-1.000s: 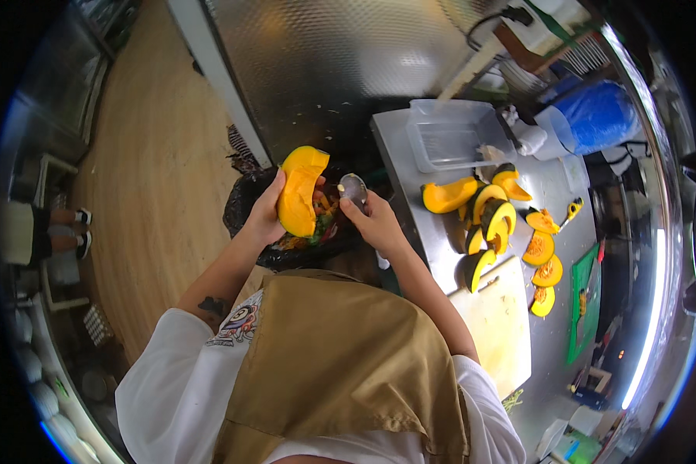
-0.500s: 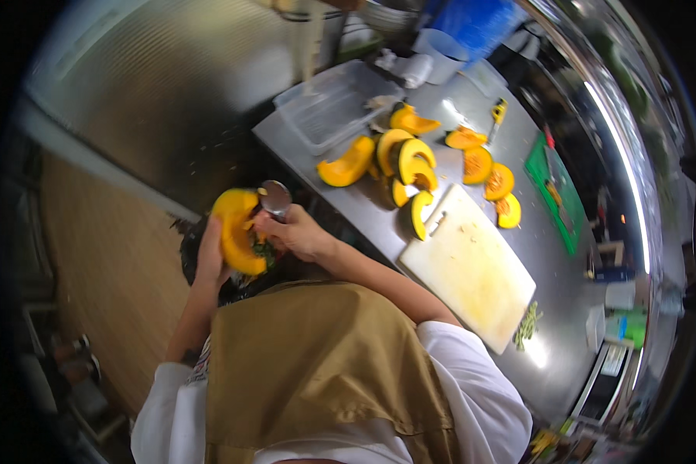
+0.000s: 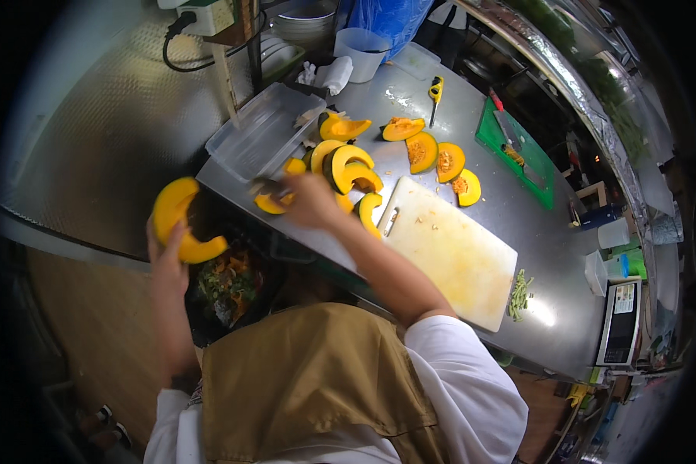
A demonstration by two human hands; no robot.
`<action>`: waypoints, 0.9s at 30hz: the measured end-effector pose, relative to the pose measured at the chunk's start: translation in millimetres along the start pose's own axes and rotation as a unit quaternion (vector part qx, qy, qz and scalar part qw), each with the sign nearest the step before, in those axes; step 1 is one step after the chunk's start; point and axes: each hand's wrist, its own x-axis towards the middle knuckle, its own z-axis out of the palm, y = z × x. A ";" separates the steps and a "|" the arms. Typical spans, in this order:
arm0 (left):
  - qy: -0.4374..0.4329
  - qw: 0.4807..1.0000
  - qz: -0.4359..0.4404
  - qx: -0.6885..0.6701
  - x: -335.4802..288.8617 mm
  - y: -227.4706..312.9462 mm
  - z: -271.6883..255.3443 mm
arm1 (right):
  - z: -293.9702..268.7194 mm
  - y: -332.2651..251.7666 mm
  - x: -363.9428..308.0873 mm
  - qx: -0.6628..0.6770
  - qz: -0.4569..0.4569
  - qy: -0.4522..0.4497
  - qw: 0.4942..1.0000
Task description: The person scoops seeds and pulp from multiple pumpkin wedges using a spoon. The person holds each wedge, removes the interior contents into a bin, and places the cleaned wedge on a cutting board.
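Observation:
My left hand grips a curved, hollowed pumpkin wedge over the floor, beside the metal counter. Blurred by motion, my right hand is over the counter edge with a spoon in it. Scooped pumpkin wedges lie heaped just beyond that hand, partly hidden by it. Farther right rest several pieces with seeds and pulp still in them. Below my hands stands a dark bin holding orange and green scraps.
A clear plastic tub sits at the counter's left corner. A white cutting board lies near me, with green trimmings beside it. Farther off are a yellow lighter and a green board with knives.
The pumpkin wedge in my left hand has moved left, away from the spoon. My right hand has swung right and over the counter. The scraps in the bin have come into view.

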 end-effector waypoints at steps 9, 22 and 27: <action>-0.270 0.882 0.113 0.368 106.2 -52.8 247.5 | -232.4 200.7 35.2 -0.298 0.279 0.110 0.906; -0.216 0.776 0.310 0.505 111.3 -69.8 275.3 | -237.8 231.4 40.9 -0.296 0.218 0.081 0.927; -0.208 0.798 0.320 0.466 93.3 -45.6 261.6 | -231.0 211.1 47.7 -0.287 0.278 0.103 0.911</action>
